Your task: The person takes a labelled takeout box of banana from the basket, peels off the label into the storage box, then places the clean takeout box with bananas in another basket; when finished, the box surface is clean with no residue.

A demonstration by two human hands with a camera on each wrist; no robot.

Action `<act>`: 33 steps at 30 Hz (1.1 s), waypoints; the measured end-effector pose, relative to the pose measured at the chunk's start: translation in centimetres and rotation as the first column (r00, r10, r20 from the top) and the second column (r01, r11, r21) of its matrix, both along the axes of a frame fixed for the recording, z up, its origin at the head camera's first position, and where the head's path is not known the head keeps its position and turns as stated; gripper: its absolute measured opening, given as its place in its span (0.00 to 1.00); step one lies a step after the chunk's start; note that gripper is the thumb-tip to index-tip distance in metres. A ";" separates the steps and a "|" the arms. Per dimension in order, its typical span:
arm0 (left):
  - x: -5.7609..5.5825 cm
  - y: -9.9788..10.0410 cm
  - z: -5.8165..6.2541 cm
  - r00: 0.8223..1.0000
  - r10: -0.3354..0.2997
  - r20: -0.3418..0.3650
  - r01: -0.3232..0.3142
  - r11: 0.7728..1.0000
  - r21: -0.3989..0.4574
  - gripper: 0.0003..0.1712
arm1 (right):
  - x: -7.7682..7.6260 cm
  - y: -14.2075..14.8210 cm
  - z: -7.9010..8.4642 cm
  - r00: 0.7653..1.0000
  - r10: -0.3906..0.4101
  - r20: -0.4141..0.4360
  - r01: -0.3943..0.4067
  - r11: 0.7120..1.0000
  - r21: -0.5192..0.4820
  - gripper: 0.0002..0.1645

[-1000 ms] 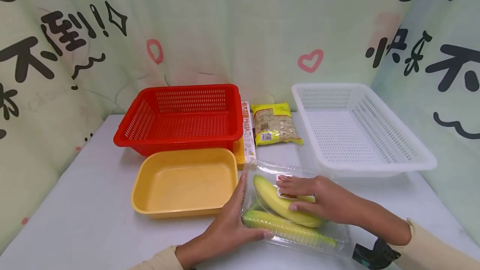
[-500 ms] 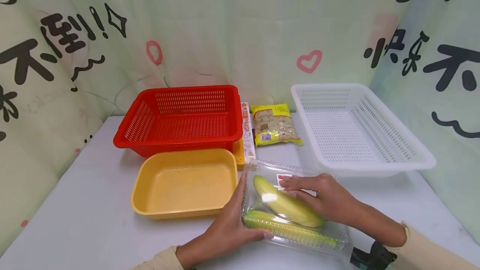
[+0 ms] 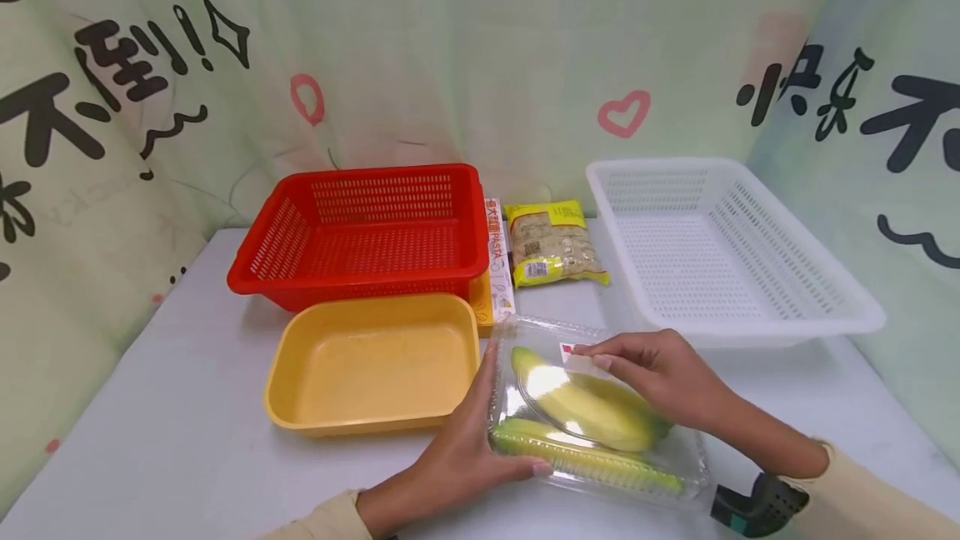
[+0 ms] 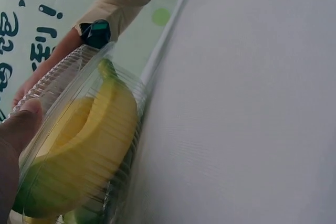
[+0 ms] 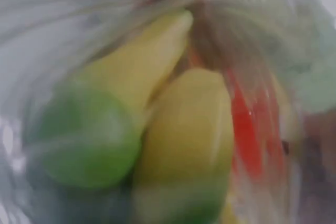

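A clear plastic clamshell box (image 3: 686, 461) with bananas (image 3: 600, 411) inside stands tilted at the table's front, its lid side facing up. My left hand (image 3: 480, 436) grips its left end, thumb along the near side and fingers at the far side. Over the lid, my right hand (image 3: 663, 377) pinches a small white and red label (image 3: 567, 351) between thumb and forefinger; the fingers hide part of it. Through the ribbed plastic, the left wrist view shows a banana (image 4: 105, 135) lengthwise. Blurred in the right wrist view are yellow fruit (image 5: 184, 135) and a round green shape (image 5: 86, 137).
Behind the box are a yellow tub (image 3: 375, 365), a red basket (image 3: 375, 240) and a white basket (image 3: 705, 265). A yellow-ended food bag (image 3: 557, 244) and a pasta box (image 3: 498, 265) lie between the baskets. A printed curtain (image 3: 450, 48) encloses the table (image 3: 165, 407).
The right hand has gone from lying spread over the label to pinching it, and the label has come up from the lid over the bananas. The left hand keeps its grip.
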State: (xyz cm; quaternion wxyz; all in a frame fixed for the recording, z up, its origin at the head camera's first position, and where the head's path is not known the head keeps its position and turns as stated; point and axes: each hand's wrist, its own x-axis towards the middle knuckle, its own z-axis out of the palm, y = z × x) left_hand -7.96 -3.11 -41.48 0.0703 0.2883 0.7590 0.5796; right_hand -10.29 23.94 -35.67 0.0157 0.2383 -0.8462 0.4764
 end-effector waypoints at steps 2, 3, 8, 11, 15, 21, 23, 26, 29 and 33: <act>-0.1 0.0 0.0 1.000 -0.005 -0.005 0.005 1.000 -0.005 0.76 | 0.0 0.3 0.1 0.998 -0.030 0.053 0.035 0.996 -0.081 0.10; -0.1 0.0 0.0 1.000 -0.004 -0.005 0.004 1.000 -0.011 0.76 | 0.0 0.5 0.1 0.997 -0.043 0.062 0.050 0.992 -0.115 0.10; -0.1 -0.1 0.0 1.000 -0.004 -0.001 0.004 0.999 -0.038 0.75 | 0.3 0.6 -0.1 1.000 -0.011 -0.003 0.010 0.991 -0.133 0.11; -0.1 -0.1 0.1 1.000 0.001 -0.008 -0.001 0.999 -0.043 0.75 | 0.2 0.4 -0.1 0.999 0.034 -0.011 -0.035 0.999 -0.036 0.17; -0.3 0.0 0.2 1.000 0.001 -0.017 -0.002 0.999 -0.044 0.75 | 0.0 0.3 0.0 0.996 0.082 -0.018 -0.079 0.990 0.120 0.22; -0.3 0.1 0.2 1.000 -0.004 -0.019 0.003 0.999 -0.051 0.75 | 0.0 0.1 -0.2 0.984 0.146 -0.105 -0.121 0.969 0.216 0.21; -0.3 0.1 0.2 1.000 -0.007 -0.013 0.006 0.999 -0.043 0.75 | -0.1 0.0 -0.2 0.979 0.157 -0.127 -0.123 0.964 0.237 0.20; -0.3 0.0 0.3 1.000 -0.010 0.001 0.010 0.999 -0.033 0.75 | -0.1 -0.1 -0.3 0.977 0.162 -0.137 -0.122 0.958 0.259 0.19; -0.2 0.0 0.4 1.000 -0.013 0.004 0.014 1.000 -0.026 0.75 | -0.1 -0.2 -0.4 0.975 0.164 -0.150 -0.123 0.961 0.248 0.15; -0.2 0.1 0.4 1.000 -0.013 0.001 0.013 0.999 -0.030 0.75 | -0.1 -0.4 -0.6 0.973 0.138 -0.184 -0.103 0.977 0.186 0.13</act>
